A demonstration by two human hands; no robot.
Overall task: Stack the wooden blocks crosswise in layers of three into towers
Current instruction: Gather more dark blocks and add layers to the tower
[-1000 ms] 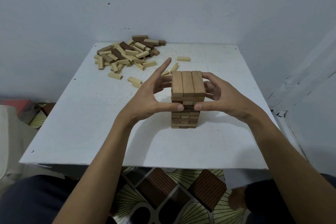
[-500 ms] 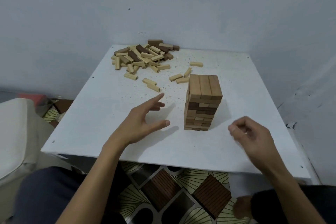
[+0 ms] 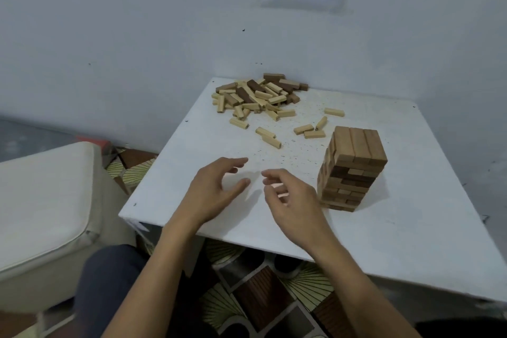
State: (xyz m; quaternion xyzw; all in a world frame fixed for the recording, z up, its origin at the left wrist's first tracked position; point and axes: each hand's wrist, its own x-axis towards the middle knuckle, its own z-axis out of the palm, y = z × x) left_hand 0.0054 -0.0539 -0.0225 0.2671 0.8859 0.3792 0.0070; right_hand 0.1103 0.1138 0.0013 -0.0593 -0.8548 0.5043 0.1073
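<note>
I am watching my left hand (image 3: 211, 195) and right hand (image 3: 293, 206) hovering over the near part of the white square table (image 3: 411, 228), each grip hanging slack, fingers loosely bent, holding nothing. The tall tower of tan and dark brown wooden blocks (image 3: 354, 170) is standing just right of my right hand, while the loose heap of pale and dark wooden blocks (image 3: 258, 96) is lying at the far corner, a few stray pale blocks (image 3: 269, 137) lying scattered between it and my hands. A cream cushioned seat (image 3: 41, 214) is sitting beside the table's left edge.
</note>
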